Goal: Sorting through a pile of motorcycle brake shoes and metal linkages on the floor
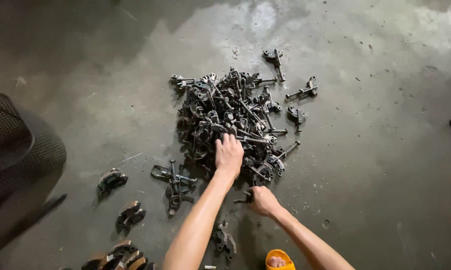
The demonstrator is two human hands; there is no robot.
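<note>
My left hand (229, 155) lies palm down on the near side of a heap of dark metal parts (233, 117), fingers spread loosely over the greasy pieces; I cannot tell whether it has hold of any one of them. My right hand (263, 200) sits just nearer to me, at the heap's near edge, curled shut around a small dark metal part (244, 198) whose end sticks out to the left of my fist. The heap lies on the bare concrete floor (385, 150), roughly in its middle, a tangle of shafts and forked arms. A few loose pieces (301, 92) are scattered beside it on the far right. To the left of my forearm a shaft assembly (174, 182) lies apart from the heap, and further left, towards the near left corner, several curved shoe-shaped parts (120, 200) lie strewn. A yellow sandal (280, 257) with my toes in it shows at the near edge, under my right arm.
</note>
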